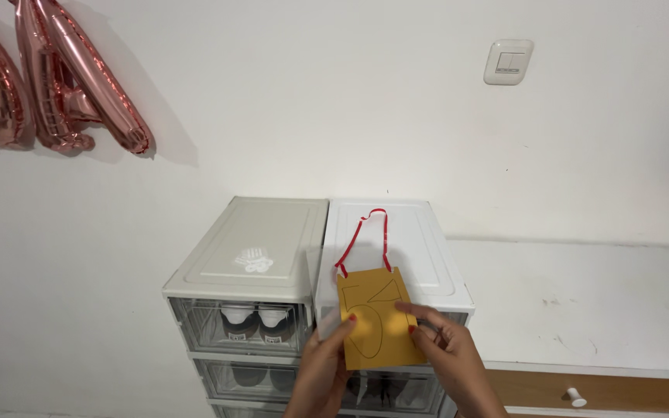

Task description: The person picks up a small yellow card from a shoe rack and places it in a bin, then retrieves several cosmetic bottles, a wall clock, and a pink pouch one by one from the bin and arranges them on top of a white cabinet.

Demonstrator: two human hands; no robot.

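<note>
Head camera is looking down at two hands holding a yellow card (377, 321) with pencil shapes drawn on it. A red ribbon loop (365, 240) is tied to the top of the card and is lying on the lid of the white shoe box (427, 255).

Left hand (323, 368) is pinching the left edge of the card, with the thumb lying flat on the front. Right hand (447, 348) is gripping the right edge, with its fingers (420, 311) spreading over the front. Both hands are wearing red nail polish. The card is sitting in the air just in front of the white shoe box, near its front edge.

Beside it on the left, a grey shoe box (253, 251) is standing on more clear boxes, and a pair of shoes (255, 321) is showing through its clear door. Pink foil balloons (56, 77) are hanging on the wall at the top left. A light switch (508, 62) is sitting on the wall at the top right. A white counter (582, 302) is running along the right side, with a wooden drawer and white knob (576, 398) under it.
</note>
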